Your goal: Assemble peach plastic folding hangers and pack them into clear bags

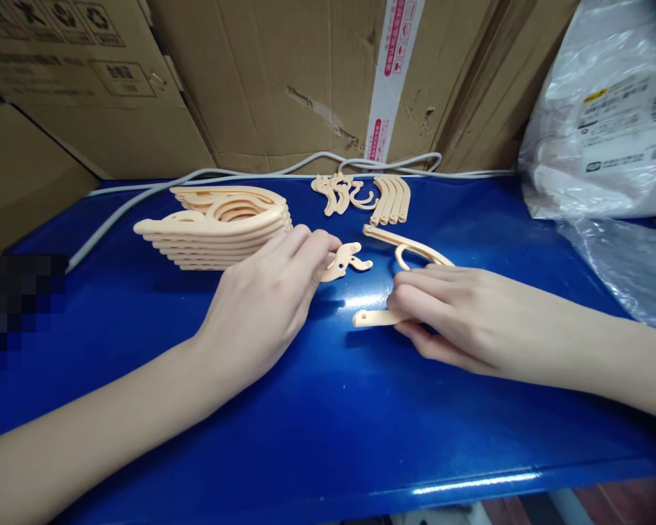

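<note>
My left hand [270, 299] rests on the blue table [328, 430], its fingers pinched on a small peach plastic hook piece [345, 261]. My right hand [448, 313] is closed around a longer curved peach plastic arm [410, 248], whose lower end [369, 318] sticks out to the left of the fingers. The two hands are a short gap apart at the table's middle.
A stack of folded peach hanger parts [219, 226] lies left of centre. Loose hook pieces [339, 193] and several curved arms [392, 199] sit at the back. A white cable [158, 188] runs along the rear edge. Cardboard boxes [284, 80] stand behind; plastic bags [606, 117] lie right.
</note>
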### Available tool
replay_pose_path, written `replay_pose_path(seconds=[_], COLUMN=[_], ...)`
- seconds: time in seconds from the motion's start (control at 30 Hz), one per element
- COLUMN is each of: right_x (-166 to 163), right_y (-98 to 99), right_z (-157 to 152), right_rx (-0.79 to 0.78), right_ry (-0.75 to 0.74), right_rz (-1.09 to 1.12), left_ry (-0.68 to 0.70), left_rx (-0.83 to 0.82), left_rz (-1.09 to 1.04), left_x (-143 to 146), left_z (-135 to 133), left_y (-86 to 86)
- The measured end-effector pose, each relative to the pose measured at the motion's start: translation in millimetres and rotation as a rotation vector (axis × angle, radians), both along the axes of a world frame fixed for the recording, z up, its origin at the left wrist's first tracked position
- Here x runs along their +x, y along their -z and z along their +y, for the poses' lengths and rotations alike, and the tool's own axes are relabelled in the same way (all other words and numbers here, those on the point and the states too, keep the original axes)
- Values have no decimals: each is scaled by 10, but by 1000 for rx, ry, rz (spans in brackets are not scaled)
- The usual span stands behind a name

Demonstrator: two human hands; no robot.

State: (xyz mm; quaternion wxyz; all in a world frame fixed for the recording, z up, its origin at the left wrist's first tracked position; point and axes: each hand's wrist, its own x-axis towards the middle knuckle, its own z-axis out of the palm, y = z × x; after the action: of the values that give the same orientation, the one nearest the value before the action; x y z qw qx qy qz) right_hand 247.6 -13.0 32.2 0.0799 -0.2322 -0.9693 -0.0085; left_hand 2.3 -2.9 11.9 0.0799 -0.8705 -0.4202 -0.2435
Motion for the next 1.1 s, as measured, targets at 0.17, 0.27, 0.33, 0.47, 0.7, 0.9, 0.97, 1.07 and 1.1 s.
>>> replay_pose_path(seconds=[0.17, 0.27, 0.33, 0.47, 0.7, 0.9, 0.97, 1.07, 1.1], right_x=[-33, -30, -21, -3, 11, 52, 67, 83, 84], right_y=[101, 136, 145, 159, 173, 201, 210, 213, 212], right_z=[-27, -26, -17, 17, 74, 122, 133, 142, 143], right_rx=[222, 303, 307, 206, 115, 137, 143, 130, 129], right_ry=[-28, -8, -2, -11, 29, 88, 92, 79, 74], right_rz=[9, 24, 31, 39, 38, 86, 109, 131, 132], left_ry=[54, 75, 74, 46, 4, 107, 146, 201, 210], left_rx=[-70, -87, -82, -94, -192, -235, -255, -271, -272], left_rz=[-34, -59, -70, -92, -61, -73, -60, -38, -33], left_x=[11, 9, 4, 7, 27, 22, 15, 4, 1], left_z=[-25, -35, -36, -46, -65, -19, -14, -19, -22], left_y=[-13, -19, -30, -74, -65, 2, 10, 19, 21])
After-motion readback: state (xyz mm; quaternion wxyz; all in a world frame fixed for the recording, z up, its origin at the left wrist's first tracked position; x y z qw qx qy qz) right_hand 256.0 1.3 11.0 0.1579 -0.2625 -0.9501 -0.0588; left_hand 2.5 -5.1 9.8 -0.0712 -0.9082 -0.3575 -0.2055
